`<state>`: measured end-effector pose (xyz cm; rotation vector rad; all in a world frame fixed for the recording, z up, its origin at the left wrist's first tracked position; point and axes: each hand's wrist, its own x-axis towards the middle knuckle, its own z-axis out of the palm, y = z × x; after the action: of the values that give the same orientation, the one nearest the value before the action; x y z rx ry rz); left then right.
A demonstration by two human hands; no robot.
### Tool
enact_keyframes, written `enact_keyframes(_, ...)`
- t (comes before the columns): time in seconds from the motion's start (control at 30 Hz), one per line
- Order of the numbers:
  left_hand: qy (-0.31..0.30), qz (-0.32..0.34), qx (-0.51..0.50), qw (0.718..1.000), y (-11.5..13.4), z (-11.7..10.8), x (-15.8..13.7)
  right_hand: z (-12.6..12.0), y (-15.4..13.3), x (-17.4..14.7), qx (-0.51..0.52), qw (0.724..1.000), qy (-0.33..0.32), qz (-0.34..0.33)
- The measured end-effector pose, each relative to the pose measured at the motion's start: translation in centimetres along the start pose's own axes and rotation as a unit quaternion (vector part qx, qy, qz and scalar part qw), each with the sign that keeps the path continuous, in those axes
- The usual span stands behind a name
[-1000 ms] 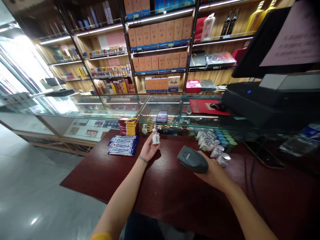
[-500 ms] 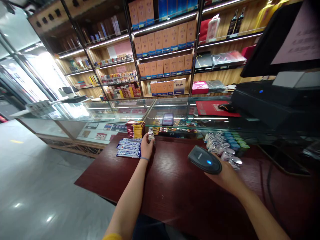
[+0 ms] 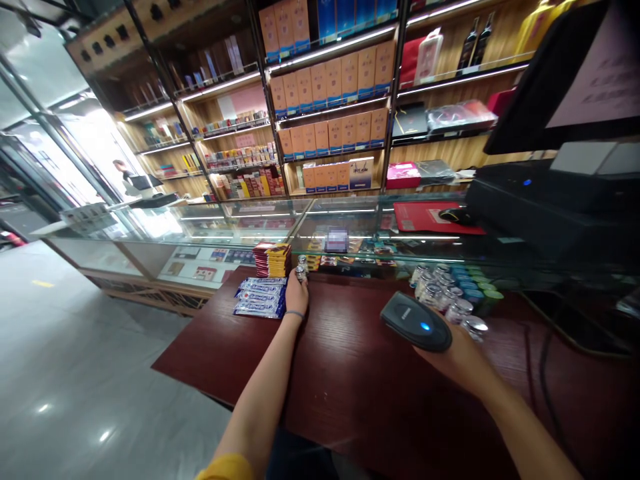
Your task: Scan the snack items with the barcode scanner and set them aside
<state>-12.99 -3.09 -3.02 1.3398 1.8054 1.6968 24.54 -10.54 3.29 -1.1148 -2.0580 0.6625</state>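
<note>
At the back of the dark red counter, my left hand [image 3: 297, 297] is closed around a small silver-capped bottle [image 3: 300, 273]. A second such bottle [image 3: 303, 261] stands just behind it, against the glass case. Left of that hand lie blue-and-silver packets [image 3: 260, 297], with a stack of red and yellow packs [image 3: 271, 259] behind them. My right hand [image 3: 457, 350] grips a black barcode scanner [image 3: 416, 321] with a lit blue light, held above the counter. Its fingers are mostly hidden under the scanner. Close beyond it stand several silver-capped bottles [image 3: 440, 287].
Blue-lidded jars [image 3: 466, 287] and green-lidded jars [image 3: 493, 294] stand beside the bottles. A glass display case [image 3: 350, 213] runs along the back. To the right are a monitor [image 3: 550, 80], a dark flat device [image 3: 575, 323] and a cable [image 3: 545, 360]. A person [image 3: 123, 170] is far left.
My left hand and its bottle have shifted slightly, and the hand now covers more of that bottle. The scanner stays in my right hand, nearly unmoved. The view has shifted a little.
</note>
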Motion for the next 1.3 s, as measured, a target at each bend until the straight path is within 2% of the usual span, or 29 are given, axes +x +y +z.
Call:
enact_keyframes(0.27, 0.002, -0.01, -0.053, 0.999, -0.1, 0.7, 1.4, -0.1, 0.9, -0.1, 0.013, 0.999, 0.03, -0.026)
enact_keyframes(0.53, 0.013, 0.0, -0.096, 0.995, -0.8, 0.9, 1.8, -0.1, 1.5, 0.0, 0.007, 0.999, 0.03, -0.042)
enact_keyframes(0.67, -0.011, -0.006, -0.053, 0.999, -0.9, 0.6, 1.7, -0.1, 1.5, 0.1, 0.008, 0.999, 0.036, -0.038)
enact_keyframes(0.8, 0.004, 0.026, -0.019, 0.999, -1.1, 0.4, 1.5, -0.4, 1.2, 0.0, 0.013, 0.999, 0.048, -0.019)
enact_keyframes(1.07, 0.036, 0.076, 0.003, 0.996, -1.4, 0.2, 1.2, -0.6, 1.5, 0.4, 0.067, 0.99, 0.125, 0.016)
enact_keyframes(1.2, 0.08, 0.119, 0.01, 0.99, -0.2, 0.3, 0.4, -1.8, 1.4, 0.4, 0.067, 0.981, 0.172, 0.059)
enact_keyframes(1.3, 0.102, 0.164, 0.005, 0.981, 1.2, 1.3, -0.6, -3.3, 1.4, 0.2, 0.065, 0.967, 0.234, 0.076)
